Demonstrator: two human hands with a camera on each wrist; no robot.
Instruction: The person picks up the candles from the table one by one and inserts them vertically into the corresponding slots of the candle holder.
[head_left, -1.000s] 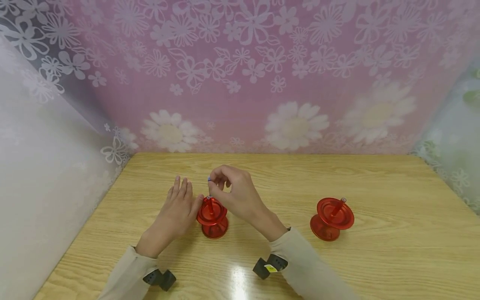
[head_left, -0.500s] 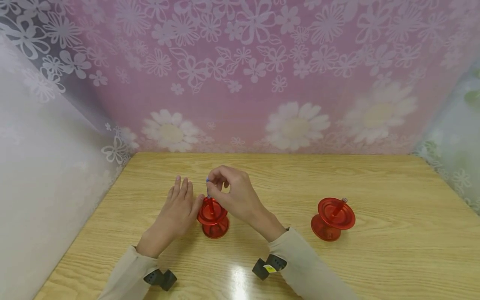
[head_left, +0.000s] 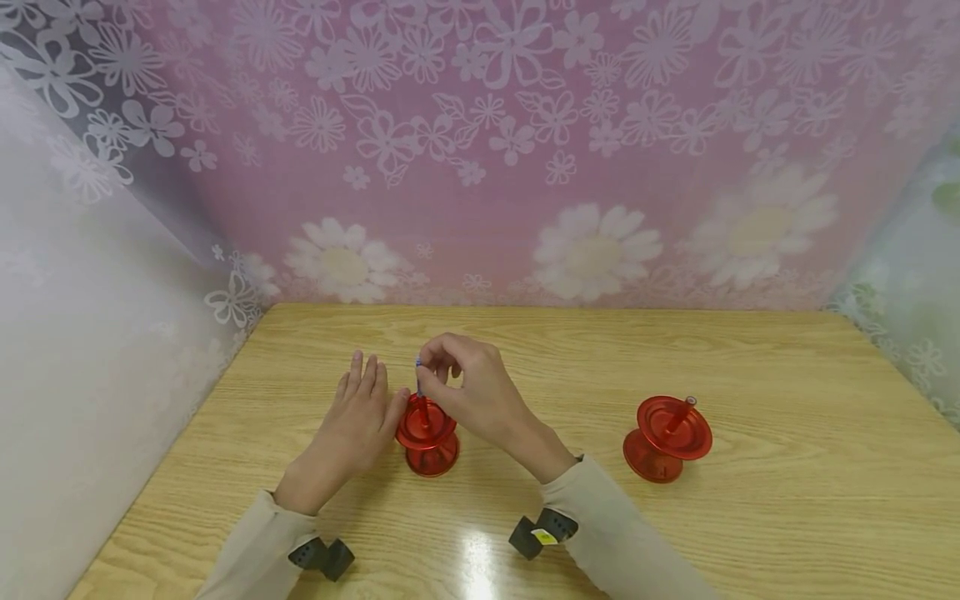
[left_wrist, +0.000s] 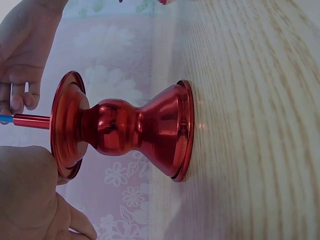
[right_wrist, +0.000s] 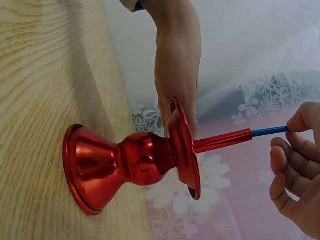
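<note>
A shiny red candlestick-like holder (head_left: pixel 429 458) stands upright on the table, with a wide dish, a bulbous stem and a flared base. From its dish rises a thin red post (right_wrist: pixel 225 141), and a thin blue stick (right_wrist: pixel 270 131) stands in line with the post's top end. My right hand (head_left: pixel 472 387) pinches the upper part of that stick between thumb and index finger, other fingers loosely curled. My left hand (head_left: pixel 356 421) is beside the holder with fingers straight, its thumb against the dish rim. How deep the stick sits in the post is hidden.
A second red holder (head_left: pixel 663 437) of the same kind, with a post in its dish, stands to the right on the wooden table (head_left: pixel 787 467). Flowered pink cloth (head_left: pixel 465 208) hangs behind the table's far edge, with pale cloth at both sides.
The blue stick now shows between my right fingers and the post top, where it was barely visible one second ago. Both hands have hardly moved.
</note>
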